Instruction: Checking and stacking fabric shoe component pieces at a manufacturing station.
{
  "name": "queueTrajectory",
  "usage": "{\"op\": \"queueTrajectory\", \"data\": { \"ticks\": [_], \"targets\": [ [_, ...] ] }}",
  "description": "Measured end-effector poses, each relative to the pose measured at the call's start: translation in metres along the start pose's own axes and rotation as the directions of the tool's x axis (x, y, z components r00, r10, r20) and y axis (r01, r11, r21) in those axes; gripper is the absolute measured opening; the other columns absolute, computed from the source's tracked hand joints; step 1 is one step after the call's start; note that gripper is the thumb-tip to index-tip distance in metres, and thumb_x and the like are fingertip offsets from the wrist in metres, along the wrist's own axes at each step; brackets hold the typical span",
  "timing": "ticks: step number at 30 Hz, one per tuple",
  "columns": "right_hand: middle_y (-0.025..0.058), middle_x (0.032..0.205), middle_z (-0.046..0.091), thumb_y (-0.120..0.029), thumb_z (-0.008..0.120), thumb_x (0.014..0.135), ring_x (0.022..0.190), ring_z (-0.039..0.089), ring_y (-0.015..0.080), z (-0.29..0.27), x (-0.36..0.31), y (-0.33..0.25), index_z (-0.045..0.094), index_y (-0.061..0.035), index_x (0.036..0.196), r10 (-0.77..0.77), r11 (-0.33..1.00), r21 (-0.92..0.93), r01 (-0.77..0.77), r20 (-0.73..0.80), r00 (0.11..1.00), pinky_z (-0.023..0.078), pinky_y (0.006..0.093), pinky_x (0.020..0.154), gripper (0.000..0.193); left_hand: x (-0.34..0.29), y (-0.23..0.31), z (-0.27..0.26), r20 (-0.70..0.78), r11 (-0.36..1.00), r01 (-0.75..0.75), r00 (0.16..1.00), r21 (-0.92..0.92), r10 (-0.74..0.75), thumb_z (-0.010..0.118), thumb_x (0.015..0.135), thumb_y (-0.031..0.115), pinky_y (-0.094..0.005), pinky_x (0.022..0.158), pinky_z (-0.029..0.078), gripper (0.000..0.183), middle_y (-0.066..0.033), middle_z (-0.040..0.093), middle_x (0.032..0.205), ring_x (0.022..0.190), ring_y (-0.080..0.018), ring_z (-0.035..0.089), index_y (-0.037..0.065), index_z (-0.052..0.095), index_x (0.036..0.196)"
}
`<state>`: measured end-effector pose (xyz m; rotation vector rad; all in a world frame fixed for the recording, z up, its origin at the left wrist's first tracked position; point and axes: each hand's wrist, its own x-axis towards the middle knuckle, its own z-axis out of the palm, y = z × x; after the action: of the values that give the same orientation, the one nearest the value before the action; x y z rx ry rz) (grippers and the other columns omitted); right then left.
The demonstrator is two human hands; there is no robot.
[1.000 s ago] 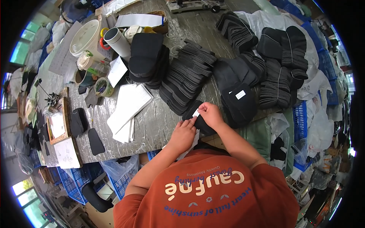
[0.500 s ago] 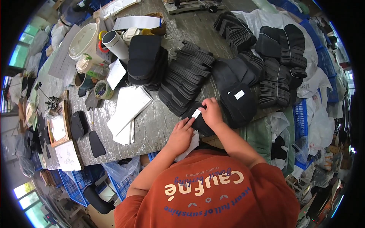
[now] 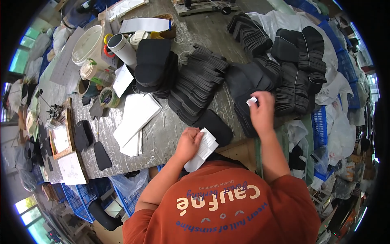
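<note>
In my left hand (image 3: pixel 190 143) is a folded sheet of white labels (image 3: pixel 206 145), pinched between thumb and fingers over the table's near edge. Beside it a black insole (image 3: pixel 215 127) lies flat at the foot of a long, leaning stack of black insoles (image 3: pixel 199 83). My right hand (image 3: pixel 263 110) is closed over the near end of the right-hand pile of black insoles (image 3: pixel 243 118). A small white label (image 3: pixel 251 101) shows at its fingertips. The hand hides most of the labelled insole it appears to grip.
Tied bundles of black insoles (image 3: pixel 294 89) stand on the right. Toward the left lie white papers (image 3: pixel 136 120), a white tumbler (image 3: pixel 123 49), a tub (image 3: pixel 87 44) and a wooden frame (image 3: pixel 61 134). Blue crates (image 3: pixel 77 199) sit below the table edge.
My right hand has moved right, from the near insole to the right-hand pile. My left hand has drawn back slightly, raising the label sheet into view. The near insole no longer shows a label.
</note>
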<state>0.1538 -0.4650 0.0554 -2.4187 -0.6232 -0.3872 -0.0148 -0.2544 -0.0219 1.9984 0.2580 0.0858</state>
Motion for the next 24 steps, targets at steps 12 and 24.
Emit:
{"op": "queueTrajectory", "data": {
  "ticks": [12,24],
  "targets": [
    [0.0070,0.073,0.055,-0.003,0.063,0.081,0.067,0.052,0.0124,0.078,-0.061,-0.040,0.054,0.0008,0.079,-0.027,0.738,0.541,-0.404,0.621,0.783,0.043,0.0280,0.061,0.009,0.003,0.009,-0.012,-0.058,0.929,0.187,0.982,0.320,-0.177,0.062,0.083,0.016,-0.0432,0.075,0.047,0.019,-0.0169,0.064,0.083,0.085,-0.0350,0.060,-0.002,0.061,0.077],
    [0.0137,0.076,0.063,-0.004,0.063,0.080,0.070,0.061,0.0249,0.115,-0.069,-0.016,0.059,0.0005,0.083,0.140,0.753,0.462,-0.469,0.584,0.800,0.048,0.0340,0.066,0.007,-0.015,0.000,0.008,0.376,0.786,-0.413,0.893,0.461,0.248,0.061,0.083,0.019,-0.0420,0.102,0.038,0.024,-0.0212,0.054,0.125,0.121,-0.0346,0.048,-0.005,0.062,0.087]
  ]
}}
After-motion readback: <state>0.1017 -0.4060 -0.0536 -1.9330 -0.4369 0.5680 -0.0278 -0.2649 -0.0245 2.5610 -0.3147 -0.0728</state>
